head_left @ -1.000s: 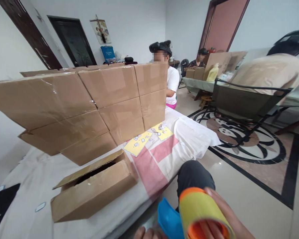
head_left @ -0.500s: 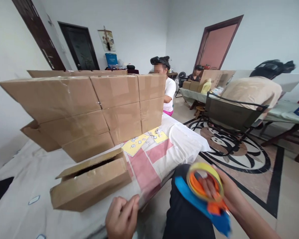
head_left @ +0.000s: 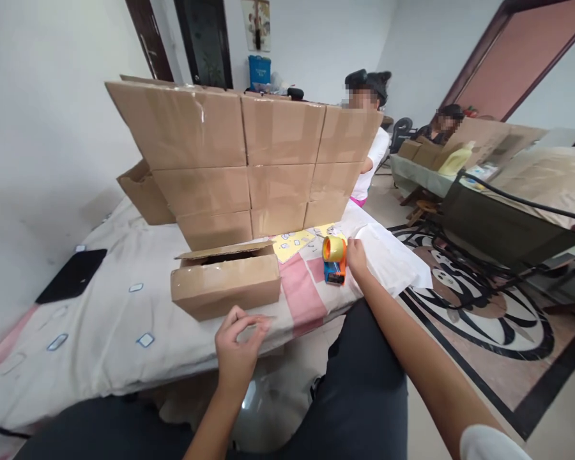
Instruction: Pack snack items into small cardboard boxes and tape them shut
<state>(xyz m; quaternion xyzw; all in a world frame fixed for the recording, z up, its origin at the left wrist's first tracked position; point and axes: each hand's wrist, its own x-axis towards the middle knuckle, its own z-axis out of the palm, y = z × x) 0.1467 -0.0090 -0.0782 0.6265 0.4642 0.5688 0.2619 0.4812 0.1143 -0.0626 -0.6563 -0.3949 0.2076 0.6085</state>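
My right hand (head_left: pixel 356 257) is at the far side of the cloth, its fingers closed at the orange side of a blue-and-orange tape dispenser (head_left: pixel 334 271). A yellowish roll of tape (head_left: pixel 334 248) sits in the dispenser, which appears to rest on the cloth. Thumb and fingertips of my left hand (head_left: pixel 239 335) are pinched together just in front of a small cardboard box (head_left: pixel 227 287); whatever is between them is too small to make out. That box lies on the cloth with a flap partly raised and a dark gap along its top.
Stacked cardboard boxes (head_left: pixel 246 185) form a wall behind the small box. Another box (head_left: pixel 146 195) stands open at left, near a black flat object (head_left: pixel 71 275). A co-worker in a white shirt (head_left: pixel 376 156) sits behind the stack; a chair (head_left: pixel 508 217) is at right.
The tape dispenser has gone from above my knee to the cloth, with my right hand at it. My left hand now shows a clear pinch. The view has swung right.
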